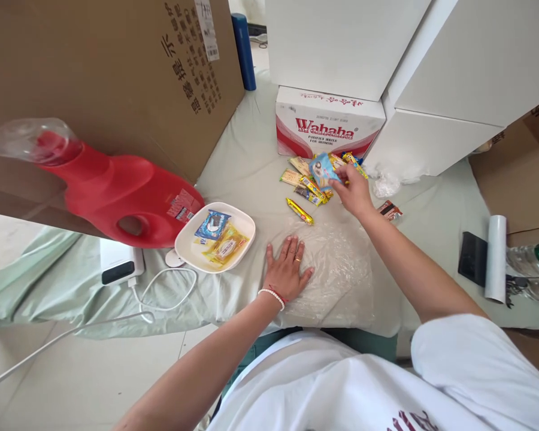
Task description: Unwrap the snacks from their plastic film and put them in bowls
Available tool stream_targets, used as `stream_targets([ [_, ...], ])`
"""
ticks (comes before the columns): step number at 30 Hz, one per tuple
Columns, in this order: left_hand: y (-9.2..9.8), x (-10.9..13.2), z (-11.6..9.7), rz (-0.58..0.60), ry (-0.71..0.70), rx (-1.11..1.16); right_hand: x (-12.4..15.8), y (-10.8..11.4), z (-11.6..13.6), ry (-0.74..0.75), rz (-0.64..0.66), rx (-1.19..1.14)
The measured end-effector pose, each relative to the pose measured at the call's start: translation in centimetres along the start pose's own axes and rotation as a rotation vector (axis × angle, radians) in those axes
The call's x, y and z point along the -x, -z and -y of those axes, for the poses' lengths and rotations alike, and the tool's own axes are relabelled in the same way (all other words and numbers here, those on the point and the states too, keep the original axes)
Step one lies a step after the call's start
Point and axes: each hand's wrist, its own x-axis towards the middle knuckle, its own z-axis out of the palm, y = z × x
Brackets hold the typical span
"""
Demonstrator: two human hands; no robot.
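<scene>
My right hand [353, 189] pinches a light blue snack packet [322, 171] by its edge, above a small pile of wrapped snacks. In that pile lie a pale yellow packet [291, 176] and several yellow-wrapped bars. One yellow-wrapped bar [300, 211] lies apart, nearer to me. Flat on the clear plastic sheet [341, 281], my left hand [287, 266] rests with its fingers stretched out and holds nothing. To its left stands a white bowl [250, 244] containing a dark blue packet [213, 224] and yellow packets [227, 245].
A red jug [117, 188] leans close behind the bowl. A white power bank [121, 260] with a cable sits at left. Behind the snacks is a Wahaha carton [330, 126]. A brown-red packet [390, 210] and crumpled clear plastic [388, 179] lie right; a white roll [495, 257] is farther right.
</scene>
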Motion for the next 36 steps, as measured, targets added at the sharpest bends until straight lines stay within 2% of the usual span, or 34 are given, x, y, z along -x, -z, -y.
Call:
stream_targets([
  [3, 0.0, -0.1, 0.0, 0.005, 0.005, 0.019, 8.9, 2.9, 0.6, 0.178, 0.128, 0.111],
  [5, 0.1, -0.1, -0.1, 0.009, 0.008, 0.026, 14.5, 3.6, 0.5, 0.273, 0.271, 0.156],
  [7, 0.4, -0.1, -0.1, 0.013, 0.01, 0.029, 18.4, 3.8, 0.1, 0.349, 0.462, 0.186],
  [9, 0.7, -0.1, -0.2, 0.022, 0.009, 0.03, 20.2, 3.8, -0.1, 0.393, 0.604, 0.163],
  [11, 0.9, -0.2, -0.2, 0.028, 0.007, 0.029, 20.4, 3.8, 0.0, 0.381, 0.612, 0.121],
  [14, 0.9, -0.2, -0.3, 0.017, 0.01, 0.022, 19.2, 3.3, 0.6, 0.357, 0.543, 0.148],
  [17, 0.5, -0.2, -0.4, -0.015, 0.051, 0.009, 18.8, 2.3, 0.5, 0.403, 0.599, 0.221],
  [19, 0.3, -0.2, -0.5, -0.03, 0.088, 0.0, 19.2, 1.8, -0.2, 0.382, 0.605, 0.241],
  [23, 0.1, -0.2, -0.6, -0.018, 0.113, -0.009, 20.1, 2.7, -1.9, 0.245, 0.501, 0.188],
  [27, 0.2, -0.3, -0.5, -0.009, 0.103, -0.009, 19.6, 3.5, -1.4, 0.191, 0.317, 0.089],
  [30, 0.4, -0.3, -0.5, -0.009, 0.106, 0.013, 18.9, 1.8, 0.0, 0.228, 0.281, 0.083],
  [34, 0.5, -0.4, -0.1, -0.031, 0.133, 0.095, 18.7, -1.6, 0.7, 0.251, 0.413, 0.167],
  [36, 0.3, -0.3, 0.4, -0.071, 0.135, 0.152, 19.1, -2.0, 0.5, 0.261, 0.427, 0.191],
])
